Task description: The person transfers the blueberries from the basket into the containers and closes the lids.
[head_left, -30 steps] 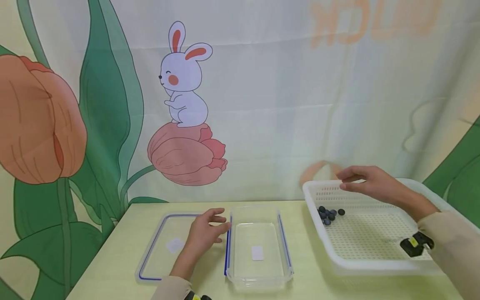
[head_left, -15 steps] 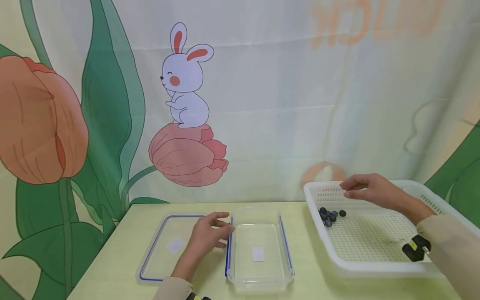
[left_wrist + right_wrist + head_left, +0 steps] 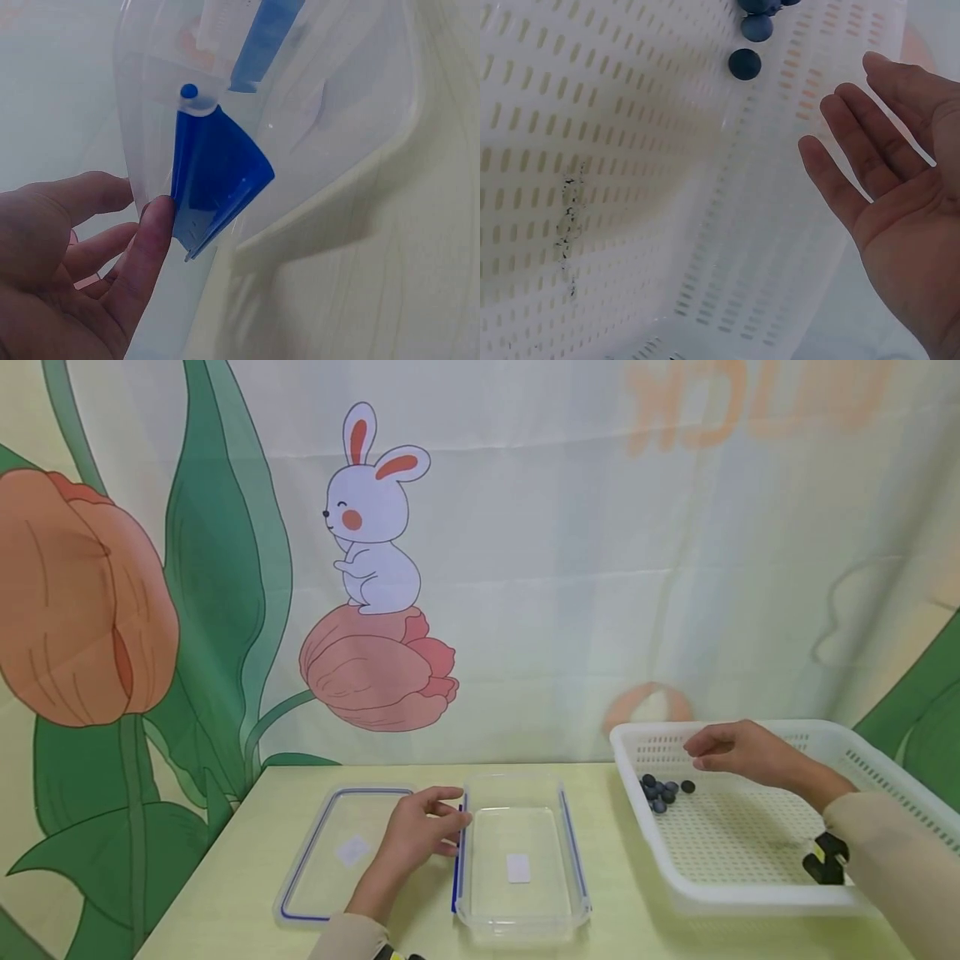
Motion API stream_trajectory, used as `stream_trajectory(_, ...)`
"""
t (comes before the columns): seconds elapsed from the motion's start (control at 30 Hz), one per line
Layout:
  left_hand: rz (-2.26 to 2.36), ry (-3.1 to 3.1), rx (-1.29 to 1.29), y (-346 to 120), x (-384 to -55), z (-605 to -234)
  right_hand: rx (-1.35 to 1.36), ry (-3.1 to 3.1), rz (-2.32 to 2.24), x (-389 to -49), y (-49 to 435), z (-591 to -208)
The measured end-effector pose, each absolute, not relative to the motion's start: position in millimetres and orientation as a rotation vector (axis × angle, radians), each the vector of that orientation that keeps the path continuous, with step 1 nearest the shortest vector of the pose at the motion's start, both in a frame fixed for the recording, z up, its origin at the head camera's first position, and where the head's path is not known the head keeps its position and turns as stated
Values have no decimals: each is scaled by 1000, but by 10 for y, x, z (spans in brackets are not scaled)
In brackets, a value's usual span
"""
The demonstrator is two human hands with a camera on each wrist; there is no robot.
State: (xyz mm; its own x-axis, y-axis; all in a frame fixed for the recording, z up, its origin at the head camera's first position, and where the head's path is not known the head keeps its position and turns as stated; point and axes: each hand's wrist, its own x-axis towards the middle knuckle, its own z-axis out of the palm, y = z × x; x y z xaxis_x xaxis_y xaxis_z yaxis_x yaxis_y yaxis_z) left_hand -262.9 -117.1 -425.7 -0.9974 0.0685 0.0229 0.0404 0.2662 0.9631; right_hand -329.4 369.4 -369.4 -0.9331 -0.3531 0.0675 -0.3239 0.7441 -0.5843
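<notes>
My left hand [image 3: 420, 831] is at the left rim of a clear plastic food container [image 3: 525, 906] with blue side latches. In the left wrist view, a fingertip touches the hanging blue latch [image 3: 217, 176], and the fingers are loosely bent. Over the back left part of a white perforated basket [image 3: 678, 881] hovers my right hand [image 3: 746, 752]. Its fingers extend, slightly bent, with nothing between them in the right wrist view. Several blueberries [image 3: 660, 795] lie in the basket's back left corner, below and left of that hand; one blueberry [image 3: 745, 64] sits slightly apart.
A clear lid [image 3: 330, 827] with a blue seal lies flat left of the container, partly behind the left hand. All stand on a pale yellow table [image 3: 611, 860]. Behind it hangs a printed curtain [image 3: 525, 610] with a rabbit and tulips.
My right hand has lowered toward the blueberries in the basket. My left hand has shifted slightly right, up to the container's left rim. The blueberries, container and lid stay in place.
</notes>
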Motion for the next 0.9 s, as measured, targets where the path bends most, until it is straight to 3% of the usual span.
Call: stream_trajectory(0.9,1915,2436,80,-1178,-2621,-4252,-607,2775,-871,-3478,3714,-4009)
